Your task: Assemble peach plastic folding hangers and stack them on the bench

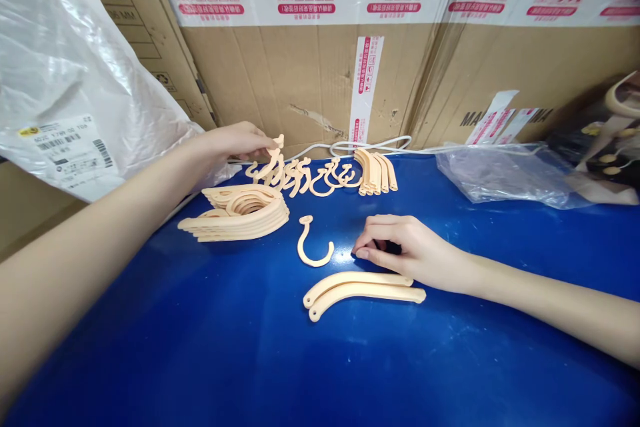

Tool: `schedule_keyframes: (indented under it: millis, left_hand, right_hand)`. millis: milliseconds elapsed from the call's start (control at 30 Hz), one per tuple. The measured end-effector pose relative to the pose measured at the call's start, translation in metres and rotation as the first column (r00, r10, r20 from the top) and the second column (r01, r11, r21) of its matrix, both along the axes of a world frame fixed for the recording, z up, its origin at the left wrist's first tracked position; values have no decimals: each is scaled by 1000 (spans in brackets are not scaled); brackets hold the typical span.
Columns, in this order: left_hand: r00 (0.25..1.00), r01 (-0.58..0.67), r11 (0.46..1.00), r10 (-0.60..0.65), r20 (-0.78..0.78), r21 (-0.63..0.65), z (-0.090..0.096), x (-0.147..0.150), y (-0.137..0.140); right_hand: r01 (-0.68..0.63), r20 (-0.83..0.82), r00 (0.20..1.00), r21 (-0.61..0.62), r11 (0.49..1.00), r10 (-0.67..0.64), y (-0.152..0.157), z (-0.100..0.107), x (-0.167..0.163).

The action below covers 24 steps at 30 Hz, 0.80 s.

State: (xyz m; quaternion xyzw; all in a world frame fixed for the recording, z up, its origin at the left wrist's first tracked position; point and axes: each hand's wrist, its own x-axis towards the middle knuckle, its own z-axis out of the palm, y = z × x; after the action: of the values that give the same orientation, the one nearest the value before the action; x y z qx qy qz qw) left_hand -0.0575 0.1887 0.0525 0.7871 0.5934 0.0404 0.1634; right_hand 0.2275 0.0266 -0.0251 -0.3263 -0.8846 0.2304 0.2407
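My left hand (pixel 247 141) reaches to the back of the blue table and pinches a small cream plastic hanger part (pixel 275 152), partly hidden by the fingers. Below it is a heap of short curved parts (pixel 293 177). My right hand (pixel 400 247) rests on the tabletop with its fingers curled together; whether anything is in them is hidden. To its left lies a single cream hanger hook (pixel 314 260). Just in front of that hand, two curved hanger arms (pixel 367 290) lie side by side. A stack of folded hanger pieces (pixel 240 213) sits left of the hook.
Loose hooks (pixel 330 177) and a row of curved hanger arms (pixel 376 172) lie along the back. Behind them are a white cable (pixel 395 145) and taped cardboard boxes (pixel 300 73). A white plastic bag (pixel 65 80) stands left, a clear bag (pixel 505 177) right.
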Motion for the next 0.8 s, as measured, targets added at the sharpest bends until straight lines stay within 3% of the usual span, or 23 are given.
schedule_keyframes:
  millis: [133, 300, 367, 467, 567, 633, 800]
  left_hand:
    - [987, -52, 994, 37, 155, 94, 8, 9, -12]
    - [961, 15, 990, -52, 271, 138, 14, 41, -36]
    - [936, 175, 979, -198, 291, 101, 12, 58, -50]
    - [850, 451, 889, -454, 266, 79, 6, 82, -73]
    - [775, 579, 807, -590, 226, 118, -1, 98, -92]
    - [753, 606, 790, -606, 257, 90, -6, 105, -100]
    - [777, 537, 843, -509, 371, 32, -23, 110, -111]
  right_hand:
    - [13, -32, 999, -64, 998, -15, -1, 1, 1]
    - [103, -146, 978, -278, 955, -148, 0, 1, 3]
    - [150, -281, 923, -362, 920, -261, 3, 0, 4]
    - [137, -451, 798, -509, 850, -399, 8, -1, 4]
    - [74, -502, 747, -589, 805, -436, 11, -1, 4]
    - [66, -496, 753, -597, 799, -433, 11, 0, 4]
    - [88, -477, 754, -608, 789, -452, 12, -2, 6]
